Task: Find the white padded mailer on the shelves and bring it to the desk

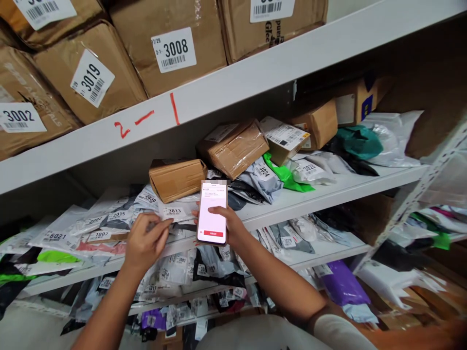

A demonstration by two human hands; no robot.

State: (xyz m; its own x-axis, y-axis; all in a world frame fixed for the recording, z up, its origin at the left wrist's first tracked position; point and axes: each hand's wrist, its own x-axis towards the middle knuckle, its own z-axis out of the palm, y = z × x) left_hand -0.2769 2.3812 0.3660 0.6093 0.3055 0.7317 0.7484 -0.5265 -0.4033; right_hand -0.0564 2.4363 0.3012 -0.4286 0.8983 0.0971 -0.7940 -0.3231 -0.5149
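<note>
My right hand grips a smartphone from its right side, thumb lying over the lit screen. The screen is pale with a red bar near its bottom; its small text is unreadable. To the left, my left hand holds nothing that I can see. Its fingers are loosely bent and apart, with one fingertip close to the label of a white parcel bag marked 3013. Whether that fingertip touches the bag, I cannot tell. Behind the bag, a brown carton leans on the middle shelf.
Numbered cartons, among them 3008 and 3019, fill the upper shelf, whose white edge reads 2-1 in red. Bagged parcels crowd the middle shelf. Lower shelves hold more, including a purple parcel. A perforated upright stands right.
</note>
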